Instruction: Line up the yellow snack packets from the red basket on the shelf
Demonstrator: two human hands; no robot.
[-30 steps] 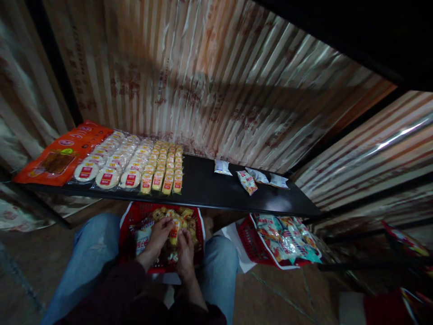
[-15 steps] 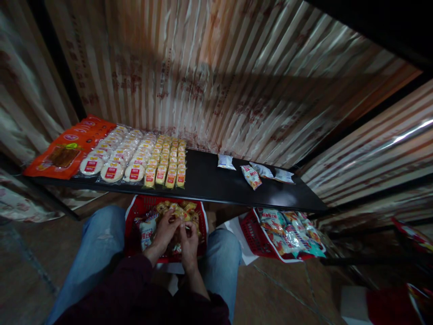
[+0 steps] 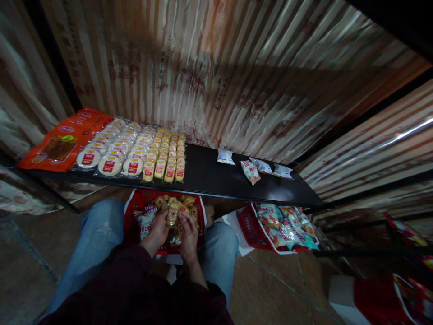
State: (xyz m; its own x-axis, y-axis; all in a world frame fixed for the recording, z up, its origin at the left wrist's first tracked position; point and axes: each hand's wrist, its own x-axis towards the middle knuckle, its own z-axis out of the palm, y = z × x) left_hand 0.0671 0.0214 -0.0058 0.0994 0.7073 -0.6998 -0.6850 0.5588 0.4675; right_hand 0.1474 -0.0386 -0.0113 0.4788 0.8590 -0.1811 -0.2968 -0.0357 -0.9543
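Note:
Over a red basket (image 3: 204, 212) between my knees, my left hand (image 3: 158, 229) grips the left side of a clear-wrapped golden-brown snack (image 3: 172, 212). The fingers of my right hand (image 3: 188, 232) are closed at its right edge. Several similar wrapped snacks (image 3: 192, 211) lie in the basket around my hands. A pale blue-and-white snack bag (image 3: 145, 224) is in the basket's left part, beside my left hand. The lower part of the basket's contents is hidden by my hands.
On the black shelf (image 3: 209, 178) stand rows of round white packaged crackers (image 3: 110, 166), rows of yellow wrapped snacks (image 3: 159, 169) and an orange bag (image 3: 56, 144). Small bags (image 3: 250, 171) lie at the right. A second red basket (image 3: 248, 225) holds several bags.
The wrapped snack now shows raised between my hands, where before my fingers met close together over the pile. My hands have spread slightly apart. The camera view has shifted a little.

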